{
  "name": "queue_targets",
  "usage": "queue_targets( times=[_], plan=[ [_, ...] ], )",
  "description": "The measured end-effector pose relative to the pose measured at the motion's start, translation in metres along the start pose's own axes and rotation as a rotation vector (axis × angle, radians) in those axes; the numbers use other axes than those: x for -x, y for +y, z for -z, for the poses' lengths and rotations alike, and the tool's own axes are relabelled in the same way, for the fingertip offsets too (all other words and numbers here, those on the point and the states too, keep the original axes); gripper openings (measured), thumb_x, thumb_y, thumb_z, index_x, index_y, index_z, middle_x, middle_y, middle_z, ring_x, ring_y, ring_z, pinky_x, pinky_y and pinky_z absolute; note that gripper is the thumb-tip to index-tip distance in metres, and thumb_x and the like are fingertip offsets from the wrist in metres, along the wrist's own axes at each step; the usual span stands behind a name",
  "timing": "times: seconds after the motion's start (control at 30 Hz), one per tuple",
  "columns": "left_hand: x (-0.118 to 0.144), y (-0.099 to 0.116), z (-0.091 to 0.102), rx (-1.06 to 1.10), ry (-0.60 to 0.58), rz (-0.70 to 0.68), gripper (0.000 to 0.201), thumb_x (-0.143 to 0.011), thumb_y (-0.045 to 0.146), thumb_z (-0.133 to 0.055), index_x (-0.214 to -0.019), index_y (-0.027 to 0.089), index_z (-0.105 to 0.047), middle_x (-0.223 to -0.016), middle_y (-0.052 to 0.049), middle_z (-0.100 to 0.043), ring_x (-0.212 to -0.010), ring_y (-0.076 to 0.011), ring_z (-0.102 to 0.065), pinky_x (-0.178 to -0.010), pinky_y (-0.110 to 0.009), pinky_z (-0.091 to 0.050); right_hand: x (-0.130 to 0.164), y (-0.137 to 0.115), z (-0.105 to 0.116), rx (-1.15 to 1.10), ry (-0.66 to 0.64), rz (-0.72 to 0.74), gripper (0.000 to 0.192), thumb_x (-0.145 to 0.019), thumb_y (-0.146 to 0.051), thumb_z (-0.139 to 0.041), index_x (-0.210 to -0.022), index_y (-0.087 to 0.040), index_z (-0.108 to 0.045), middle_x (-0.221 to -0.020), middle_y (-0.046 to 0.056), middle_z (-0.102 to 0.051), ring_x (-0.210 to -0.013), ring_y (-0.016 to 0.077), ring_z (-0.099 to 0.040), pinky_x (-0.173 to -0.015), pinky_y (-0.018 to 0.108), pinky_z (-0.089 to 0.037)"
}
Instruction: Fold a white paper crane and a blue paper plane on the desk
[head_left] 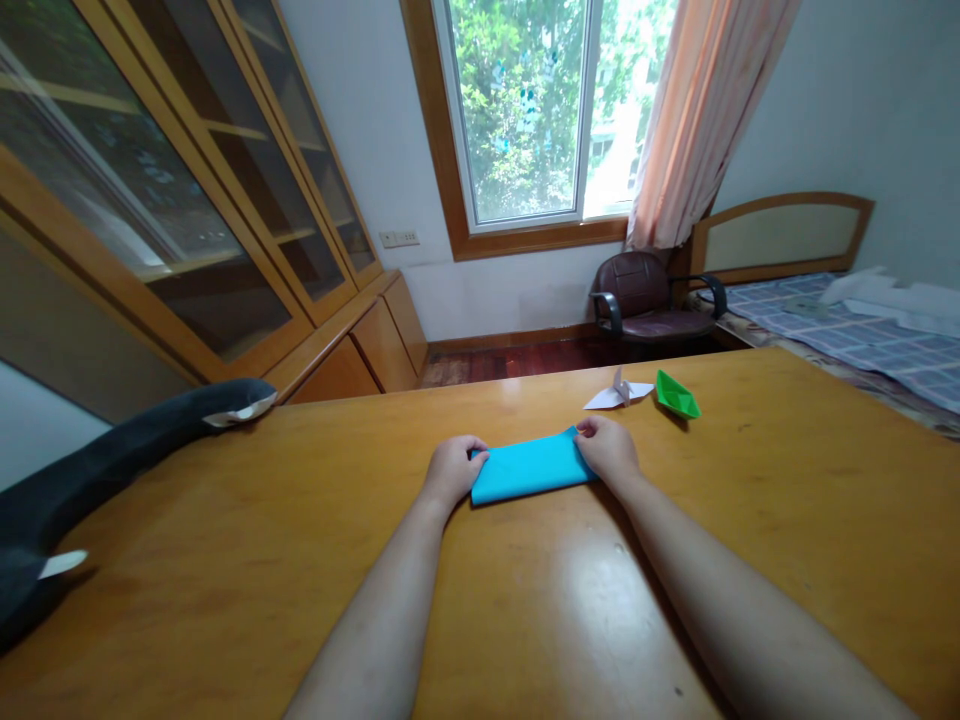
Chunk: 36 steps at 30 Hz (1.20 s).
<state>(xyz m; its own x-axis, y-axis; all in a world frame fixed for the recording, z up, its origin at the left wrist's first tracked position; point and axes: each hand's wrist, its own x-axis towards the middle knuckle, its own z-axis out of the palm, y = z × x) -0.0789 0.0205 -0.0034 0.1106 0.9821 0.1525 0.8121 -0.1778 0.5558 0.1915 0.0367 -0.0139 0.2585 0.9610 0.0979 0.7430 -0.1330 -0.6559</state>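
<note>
Your left hand [452,468] is curled, fingers pinching the blue paper [529,466] at its 9 o'clock end; your right hand [609,447] is likewise curled on the 3 o'clock end. The paper lies flat mid-table [225,560] — long axis 9-to-3, right end slightly farther. At 1 o'clock: white plane [619,392], green boat [676,394].

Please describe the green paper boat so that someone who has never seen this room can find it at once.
On the wooden table, look beyond the blue paper that both hands press, toward the far right edge. The boat sits there beside a white paper plane. It is the only green thing on the table.
</note>
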Motion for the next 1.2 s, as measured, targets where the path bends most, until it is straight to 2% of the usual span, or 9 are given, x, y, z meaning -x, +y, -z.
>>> queue_targets(
  times=[0.23,0.43,0.6,0.7,0.83,0.93,1.07,1.2],
  plan=[
    [0.000,0.001,0.001,-0.061,-0.029,-0.060,0.017,-0.079,0.024,-0.060,-0.087,0.020,-0.074,-0.090,-0.006,-0.073,-0.086,-0.0225,-0.064,-0.080,-0.032,-0.047,0.000,0.000,0.000,0.016,-0.005,0.004,0.024,-0.072,-0.018,-0.057,-0.088,-0.021,-0.075,-0.084,0.004,-0.074,-0.078,0.0188,-0.066,-0.064,0.024,-0.042],
    [-0.003,-0.003,-0.002,-0.088,0.039,-0.153,0.020,-0.078,0.021,-0.061,-0.090,0.020,-0.076,-0.095,-0.008,-0.067,-0.091,-0.0217,-0.061,-0.085,-0.032,-0.047,-0.002,0.001,-0.002,0.035,-0.014,-0.006,0.024,-0.073,-0.019,-0.058,-0.089,-0.022,-0.074,-0.084,0.004,-0.074,-0.079,0.0192,-0.066,-0.062,0.025,-0.041],
    [-0.009,-0.005,-0.003,-0.076,-0.144,-0.225,0.028,-0.075,0.012,-0.055,-0.085,0.024,-0.078,-0.088,-0.004,-0.072,-0.084,-0.0189,-0.063,-0.082,-0.029,-0.048,-0.003,0.003,-0.003,0.040,-0.013,0.008,0.023,-0.073,-0.019,-0.058,-0.089,-0.021,-0.074,-0.084,0.004,-0.074,-0.078,0.0190,-0.066,-0.061,0.024,-0.040],
    [-0.011,-0.002,0.002,-0.100,-0.167,-0.220,0.027,-0.072,0.014,-0.056,-0.082,0.025,-0.078,-0.088,-0.005,-0.074,-0.084,-0.0197,-0.064,-0.083,-0.029,-0.047,-0.003,0.003,-0.003,0.037,-0.019,0.013,0.024,-0.073,-0.019,-0.057,-0.089,-0.022,-0.074,-0.084,0.004,-0.074,-0.078,0.0189,-0.066,-0.062,0.024,-0.040],
    [-0.013,0.012,0.013,-0.189,-0.237,-0.199,0.020,-0.067,0.015,-0.060,-0.070,0.025,-0.077,-0.081,-0.007,-0.074,-0.078,-0.0213,-0.066,-0.079,-0.029,-0.047,-0.003,0.001,-0.003,0.044,-0.020,0.021,0.024,-0.073,-0.019,-0.057,-0.089,-0.022,-0.074,-0.085,0.005,-0.074,-0.079,0.0190,-0.066,-0.062,0.024,-0.040],
    [-0.013,0.028,0.018,-0.359,-0.286,-0.173,0.016,-0.070,0.021,-0.061,-0.061,0.024,-0.075,-0.074,-0.010,-0.073,-0.072,-0.0233,-0.066,-0.074,-0.031,-0.047,-0.002,0.000,-0.003,0.047,-0.023,0.015,0.024,-0.073,-0.018,-0.057,-0.088,-0.022,-0.075,-0.085,0.005,-0.074,-0.080,0.0200,-0.066,-0.062,0.025,-0.040],
    [-0.012,0.049,0.014,-0.470,-0.275,-0.116,0.018,-0.073,0.034,-0.066,-0.063,0.021,-0.075,-0.073,-0.014,-0.072,-0.075,-0.0269,-0.066,-0.072,-0.032,-0.048,-0.002,-0.002,-0.001,0.051,-0.033,0.015,0.024,-0.073,-0.019,-0.057,-0.088,-0.022,-0.075,-0.086,0.005,-0.074,-0.080,0.0204,-0.066,-0.062,0.025,-0.040],
    [-0.007,0.067,0.001,-0.572,-0.239,-0.019,0.029,-0.077,0.042,-0.066,-0.076,0.015,-0.077,-0.082,-0.021,-0.072,-0.079,-0.0319,-0.067,-0.070,-0.035,-0.049,-0.001,-0.003,0.000,0.053,-0.024,0.019,0.023,-0.074,-0.019,-0.057,-0.088,-0.022,-0.074,-0.086,0.005,-0.074,-0.080,0.0201,-0.066,-0.061,0.025,-0.039]
  ],
)
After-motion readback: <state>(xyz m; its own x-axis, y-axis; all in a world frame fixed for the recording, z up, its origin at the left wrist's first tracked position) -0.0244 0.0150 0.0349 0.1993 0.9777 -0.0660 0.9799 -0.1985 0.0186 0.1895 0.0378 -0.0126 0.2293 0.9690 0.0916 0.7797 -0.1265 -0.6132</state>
